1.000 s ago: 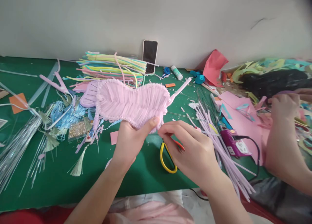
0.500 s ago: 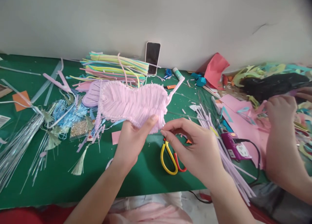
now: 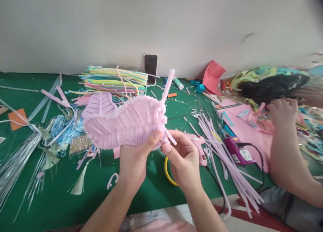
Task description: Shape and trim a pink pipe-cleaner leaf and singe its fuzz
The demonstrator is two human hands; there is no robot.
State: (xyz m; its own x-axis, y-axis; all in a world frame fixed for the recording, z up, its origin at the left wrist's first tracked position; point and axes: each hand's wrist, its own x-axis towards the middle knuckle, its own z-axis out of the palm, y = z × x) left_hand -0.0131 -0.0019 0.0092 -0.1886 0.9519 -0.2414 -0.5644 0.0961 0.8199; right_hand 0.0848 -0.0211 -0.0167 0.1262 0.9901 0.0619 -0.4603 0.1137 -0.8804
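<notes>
Up off the table is a pale pink, wing-shaped piece (image 3: 126, 121) made of fuzzy pipe cleaners, with a bumpy edge. My left hand (image 3: 133, 161) grips its lower edge, thumb on the front. At its right end, my right hand (image 3: 183, 154) has thumb and fingers closed around the base of a short pipe cleaner end (image 3: 170, 137). Another pipe cleaner end (image 3: 168, 85) sticks up from a curled knot there. Below my right hand shows the yellow handle of the scissors (image 3: 168, 173), mostly covered. A pink glue gun (image 3: 200, 146) lies just behind that hand.
Lilac pipe cleaners (image 3: 229, 171) lie to the right, by a purple power socket (image 3: 239, 151). Behind are a multicoloured pipe cleaner bundle (image 3: 111, 77), a lilac veined wing (image 3: 99, 105) and a phone (image 3: 150, 68). Tinsel strands (image 3: 17, 168) lie left. Another person's arm (image 3: 285, 151) is at right.
The wing-shaped piece has tilted, its left end dropping and right end rising. My right hand has turned and moved left, uncovering the glue gun. The view has shifted slightly.
</notes>
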